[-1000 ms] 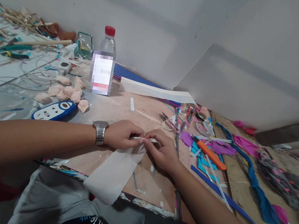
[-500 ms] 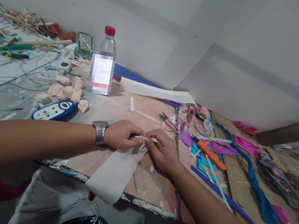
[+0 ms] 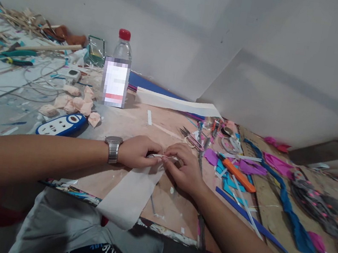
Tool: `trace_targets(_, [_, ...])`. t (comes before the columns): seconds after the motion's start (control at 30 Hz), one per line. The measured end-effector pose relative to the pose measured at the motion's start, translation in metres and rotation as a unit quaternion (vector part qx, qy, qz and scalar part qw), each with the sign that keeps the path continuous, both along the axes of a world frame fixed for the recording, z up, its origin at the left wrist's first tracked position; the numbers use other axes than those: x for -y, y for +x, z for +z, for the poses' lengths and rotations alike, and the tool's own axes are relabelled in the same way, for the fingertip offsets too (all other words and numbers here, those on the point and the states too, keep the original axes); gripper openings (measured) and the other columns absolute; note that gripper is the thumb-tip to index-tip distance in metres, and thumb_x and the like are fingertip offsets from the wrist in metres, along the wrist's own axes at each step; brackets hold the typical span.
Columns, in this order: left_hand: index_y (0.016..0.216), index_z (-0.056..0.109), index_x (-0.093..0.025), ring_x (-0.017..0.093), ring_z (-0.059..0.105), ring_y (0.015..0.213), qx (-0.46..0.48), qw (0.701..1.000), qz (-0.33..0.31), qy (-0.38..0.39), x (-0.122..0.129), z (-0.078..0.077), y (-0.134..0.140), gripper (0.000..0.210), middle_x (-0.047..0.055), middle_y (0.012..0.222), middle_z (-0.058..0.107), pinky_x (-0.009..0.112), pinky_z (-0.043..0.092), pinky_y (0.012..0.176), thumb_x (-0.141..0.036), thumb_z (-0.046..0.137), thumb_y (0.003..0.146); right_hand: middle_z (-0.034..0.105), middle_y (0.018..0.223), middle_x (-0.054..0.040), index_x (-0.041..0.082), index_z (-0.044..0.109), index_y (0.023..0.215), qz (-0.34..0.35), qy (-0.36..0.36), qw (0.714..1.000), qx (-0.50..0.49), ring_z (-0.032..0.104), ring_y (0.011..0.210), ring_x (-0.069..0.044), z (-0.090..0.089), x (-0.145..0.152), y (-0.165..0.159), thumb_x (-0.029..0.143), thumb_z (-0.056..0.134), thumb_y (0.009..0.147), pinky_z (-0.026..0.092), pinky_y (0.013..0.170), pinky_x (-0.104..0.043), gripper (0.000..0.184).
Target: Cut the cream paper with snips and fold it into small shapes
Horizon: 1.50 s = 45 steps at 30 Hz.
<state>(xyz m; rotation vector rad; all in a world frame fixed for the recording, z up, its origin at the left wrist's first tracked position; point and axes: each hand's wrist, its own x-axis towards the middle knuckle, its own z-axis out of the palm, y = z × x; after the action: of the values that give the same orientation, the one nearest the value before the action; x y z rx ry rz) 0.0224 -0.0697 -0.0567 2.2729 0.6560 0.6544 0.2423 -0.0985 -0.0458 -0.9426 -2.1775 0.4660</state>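
A long pale paper strip (image 3: 128, 195) runs from between my hands down over the table's front edge toward my lap. My left hand (image 3: 139, 151), below a metal wristwatch (image 3: 113, 149), pinches the strip's far end between thumb and fingers. Close against it, my right hand (image 3: 183, 167) grips the same end, thumb and index finger together. The strip's edge there looks folded or rolled into a narrow band. Just beyond my right hand lie small scissors (image 3: 192, 139) with pink handles.
A bottle with a red cap (image 3: 122, 52) stands at the back. Left are crumpled peach paper pieces (image 3: 77, 104) and a blue-white power strip (image 3: 61, 124). Right lie an orange cutter (image 3: 238, 175), blue strips and coloured scraps. Another pale strip (image 3: 176, 103) rests by the wall.
My fingers have shifted slightly at the strip's end, and its folded edge now lies flatter between them. Everything else on the table stays where it was.
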Motion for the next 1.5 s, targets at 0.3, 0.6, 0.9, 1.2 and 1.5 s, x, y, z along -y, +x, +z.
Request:
trace_targets(0.3, [0.078,0.064,-0.015,0.01,0.045,0.06,-0.009,1.0,0.004,-0.007,0.0,0.0002,-0.0006,0.025,-0.002,0.064,0.055,0.024,0.03,0.06,-0.034,0.054,0.092,0.072,0.086,-0.0042,0.024,0.068,0.087,0.008,0.029,1.0,-0.005,0.064,0.087,-0.022,0.0,-0.0004,0.0005,0.024,0.071,0.091,0.047,0.087,-0.043,0.004])
trace_targets(0.6, [0.081,0.066,-0.015,0.011,0.045,0.059,-0.007,1.0,0.006,-0.013,0.0006,0.0022,-0.0009,0.026,-0.002,0.064,0.054,0.024,0.031,0.06,-0.035,0.053,0.093,0.073,0.086,-0.0047,0.024,0.07,0.088,-0.009,0.039,0.999,0.005,0.063,0.09,-0.023,-0.0005,-0.0004,0.0012,0.025,0.071,0.092,0.046,0.089,-0.045,0.004])
trace_targets(0.9, [0.087,0.068,-0.014,0.012,0.049,0.062,-0.011,1.0,0.012,-0.019,0.0001,0.0031,-0.0006,0.025,0.0,0.068,0.061,0.024,0.033,0.062,-0.032,0.051,0.094,0.072,0.085,-0.0044,0.023,0.069,0.087,-0.014,0.044,0.999,0.004,0.063,0.089,-0.023,-0.0009,-0.0015,0.0019,0.023,0.071,0.092,0.046,0.089,-0.045,0.005])
trace_targets(1.2, [0.087,0.071,-0.014,0.011,0.048,0.06,-0.013,0.999,0.021,-0.036,-0.0016,-0.0002,0.0001,0.027,-0.001,0.066,0.06,0.023,0.032,0.059,-0.031,0.051,0.093,0.072,0.086,-0.0053,0.023,0.07,0.088,-0.019,0.029,0.999,-0.005,0.065,0.087,-0.023,-0.0038,-0.003,0.0024,0.023,0.071,0.091,0.048,0.084,-0.043,0.003])
trace_targets(1.5, [0.092,0.073,-0.013,0.011,0.049,0.061,0.002,0.999,0.021,-0.048,-0.0014,0.0002,0.0007,0.026,-0.001,0.068,0.061,0.023,0.032,0.059,-0.027,0.052,0.091,0.073,0.088,-0.0053,0.023,0.071,0.092,-0.025,0.019,1.0,-0.004,0.066,0.087,-0.023,-0.0065,-0.0034,0.0047,0.024,0.07,0.091,0.049,0.082,-0.042,0.001])
